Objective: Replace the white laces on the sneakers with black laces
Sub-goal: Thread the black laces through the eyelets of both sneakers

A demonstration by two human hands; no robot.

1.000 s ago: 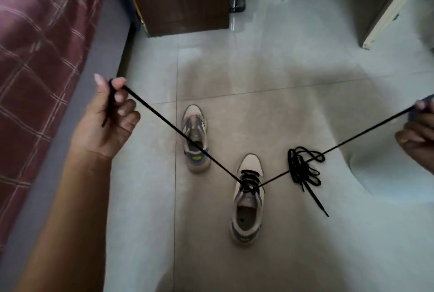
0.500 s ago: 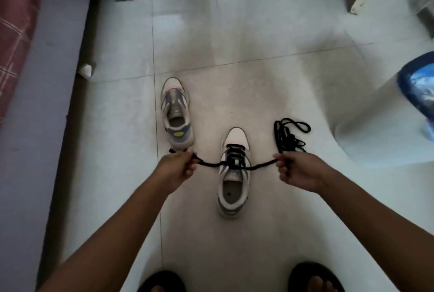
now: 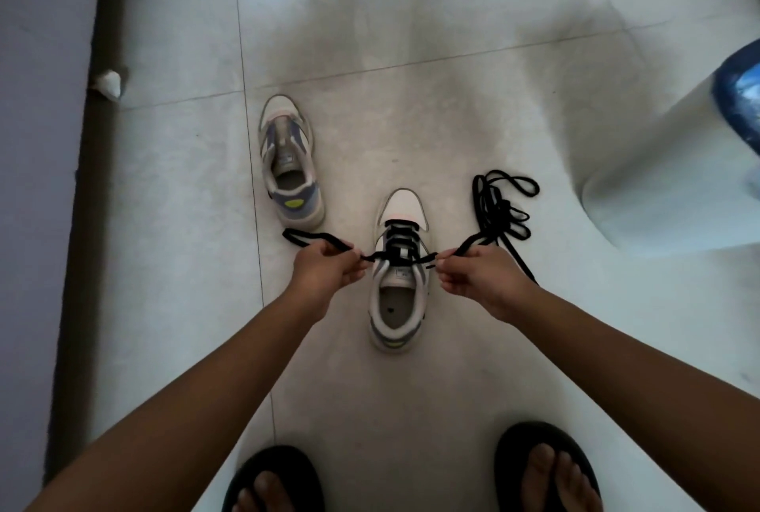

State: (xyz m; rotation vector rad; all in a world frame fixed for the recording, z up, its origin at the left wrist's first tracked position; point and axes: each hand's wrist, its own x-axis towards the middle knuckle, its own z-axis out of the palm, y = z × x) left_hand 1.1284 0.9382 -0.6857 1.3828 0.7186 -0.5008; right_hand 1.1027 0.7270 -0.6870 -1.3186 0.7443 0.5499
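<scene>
A white and grey sneaker [image 3: 397,301] stands on the tiled floor, toe pointing away, with a black lace [image 3: 401,244] threaded through its front eyelets. My left hand [image 3: 325,271] pinches the lace's left end just beside the shoe; a loop of it trails to the left. On the other side my right hand [image 3: 477,279] pinches the right end. A second sneaker [image 3: 288,166], without a lace, stands farther off to the left. A loose bundle of black lace [image 3: 499,207] lies on the floor to the right of the laced shoe.
My feet in black sandals [image 3: 273,478] are at the bottom of the view. A dark strip and grey bed edge [image 3: 41,182] run along the left. A blue container [image 3: 740,92] sits at the right edge. A small white scrap [image 3: 107,81] lies by the strip.
Both hands have come down from wide apart and slid along the lace to just beside the sneaker. The view has tilted down toward my feet.
</scene>
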